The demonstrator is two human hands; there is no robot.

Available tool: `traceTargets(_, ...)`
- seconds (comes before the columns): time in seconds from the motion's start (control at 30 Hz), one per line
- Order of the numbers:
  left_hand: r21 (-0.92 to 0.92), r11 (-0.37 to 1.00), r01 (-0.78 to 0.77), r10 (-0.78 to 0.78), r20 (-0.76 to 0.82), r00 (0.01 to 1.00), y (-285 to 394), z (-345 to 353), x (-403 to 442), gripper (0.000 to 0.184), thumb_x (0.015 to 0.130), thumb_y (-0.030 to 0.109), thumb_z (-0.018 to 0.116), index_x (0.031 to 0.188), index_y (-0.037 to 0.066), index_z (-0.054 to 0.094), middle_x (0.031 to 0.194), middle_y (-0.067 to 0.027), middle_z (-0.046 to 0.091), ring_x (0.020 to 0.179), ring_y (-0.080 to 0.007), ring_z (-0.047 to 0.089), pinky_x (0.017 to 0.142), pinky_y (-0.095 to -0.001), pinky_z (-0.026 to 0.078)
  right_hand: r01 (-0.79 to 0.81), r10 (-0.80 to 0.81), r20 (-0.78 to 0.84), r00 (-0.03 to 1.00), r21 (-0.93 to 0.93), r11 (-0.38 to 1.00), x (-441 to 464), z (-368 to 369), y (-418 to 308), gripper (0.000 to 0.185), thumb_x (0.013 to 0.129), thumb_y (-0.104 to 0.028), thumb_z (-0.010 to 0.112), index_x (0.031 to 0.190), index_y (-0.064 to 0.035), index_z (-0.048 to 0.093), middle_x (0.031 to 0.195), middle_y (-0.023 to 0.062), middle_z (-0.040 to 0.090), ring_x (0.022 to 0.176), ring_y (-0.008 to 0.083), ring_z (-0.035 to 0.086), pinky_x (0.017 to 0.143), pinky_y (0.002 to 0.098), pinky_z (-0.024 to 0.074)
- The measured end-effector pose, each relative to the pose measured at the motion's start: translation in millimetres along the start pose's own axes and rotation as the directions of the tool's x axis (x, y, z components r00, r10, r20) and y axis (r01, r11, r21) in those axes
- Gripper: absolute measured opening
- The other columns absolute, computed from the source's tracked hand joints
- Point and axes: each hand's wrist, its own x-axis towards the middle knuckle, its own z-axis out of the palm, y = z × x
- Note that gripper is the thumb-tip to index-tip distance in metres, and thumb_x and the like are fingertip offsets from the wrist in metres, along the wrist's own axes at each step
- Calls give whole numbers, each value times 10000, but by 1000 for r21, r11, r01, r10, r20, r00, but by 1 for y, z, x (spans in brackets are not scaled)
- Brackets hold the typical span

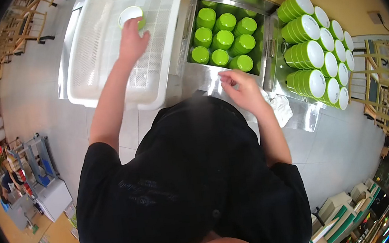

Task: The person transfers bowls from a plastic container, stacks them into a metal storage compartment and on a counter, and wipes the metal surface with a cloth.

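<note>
My left hand (133,45) reaches into a large white plastic crate (103,67). Its fingertips overlap the rim of a green cup with a white inside (129,14), while the thumb stands apart. Whether the fingers press on the cup is hard to see. My right hand (241,88) hovers by the front edge of a steel compartment (206,75), fingers loosely bent and apart, with nothing visible in them. Inside that compartment several green cups (223,39) stand in rows, bottoms up.
Stacks of green cups with white insides (311,57) lie on their sides on the steel counter at the right. A crumpled white cloth (280,107) lies by my right wrist. Wooden chairs (377,74) are at the far right, and a grey trolley (37,161) stands at the left.
</note>
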Motion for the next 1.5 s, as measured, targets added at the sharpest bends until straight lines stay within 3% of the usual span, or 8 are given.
traceTargets(0.13, 273, 961, 43, -54, 33, 998, -76, 23, 15, 486, 847, 159, 739, 1303, 55, 606, 1273, -198, 641, 1221, -436, 570, 1068, -499, 476, -279, 279, -17, 960, 14, 960, -54, 25, 53, 253, 945, -100, 701, 1185, -24, 716, 977, 136, 735, 887, 248, 722, 782, 341, 567)
traceTargets(0.2, 408, 911, -52, -122, 388, 914, -103, 30, 22, 479, 871, 251, 722, 1297, 61, 614, 1244, -218, 662, 1239, -421, 566, 1056, -509, 489, -354, 362, -54, 931, 109, 929, -72, 32, 68, 238, 963, -132, 701, 1175, -28, 727, 999, 138, 753, 875, 235, 727, 783, 335, 570)
traceTargets(0.5, 458, 879, 136, -348, 419, 839, -102, 44, 40, 250, 966, 271, 656, 1025, 29, 639, 1064, -234, 709, 1013, -448, 669, 865, -566, 527, -371, 388, -156, 908, 128, 920, -76, 23, 73, 239, 941, -121, 700, 1150, -5, 719, 967, 140, 755, 854, 220, 734, 788, 338, 583)
traceTargets(0.73, -78, 960, 267, -245, 217, 945, -29, -13, 57, 242, 1059, 225, 602, 1157, 16, 672, 1014, -102, 725, 904, -231, 661, 834, -359, 513, -332, 352, -174, 920, 135, 934, -67, 20, 70, 243, 936, -149, 712, 1139, -15, 719, 942, 156, 748, 865, 240, 739, 800, 354, 584)
traceTargets(0.93, -692, 636, 343, -151, 324, 934, 104, -37, 6, 158, 1058, 152, 627, 1150, 43, 695, 982, 15, 677, 919, -85, 582, 890, -260, 471, -252, 307, -92, 947, 376, 891, -36, 25, 52, 632, 879, -144, 818, 1441, -62, 541, 1243, 125, 690, 972, 197, 704, 837, 352, 576)
traceTargets(1.23, -495, 567, 658, -39, 782, 622, 193, 20, -96, 175, 1078, 161, 575, 1154, 34, 669, 888, 26, 618, 833, -81, 539, 758, -269, 468, -181, 277, -237, 931, 359, 916, -20, 32, 52, 1027, 784, -160, 911, 1582, -32, 278, 1412, 189, 557, 1243, 275, 577, 1071, 392, 478)
traceTargets(1.4, -438, 796, 418, 70, 753, 655, 198, -5, -80, 277, 994, 133, 671, 1236, 12, 611, 1104, -130, 678, 997, -244, 668, 883, -362, 532, -310, 457, -188, 870, 511, 802, -33, 45, 77, 939, 812, -183, 878, 1550, -49, 315, 1403, 181, 555, 1298, 273, 538, 1100, 406, 447)
traceTargets(1.5, -257, 956, -140, 253, 485, 837, 176, -22, -76, 407, 924, 67, 708, 1308, 9, 589, 1366, -195, 583, 1285, -362, 560, 1078, -448, 464, -414, 574, -249, 780, 482, 772, -27, 38, 103, 910, 811, -219, 873, 1522, -37, 335, 1379, 195, 556, 1282, 296, 550, 1089, 414, 451)
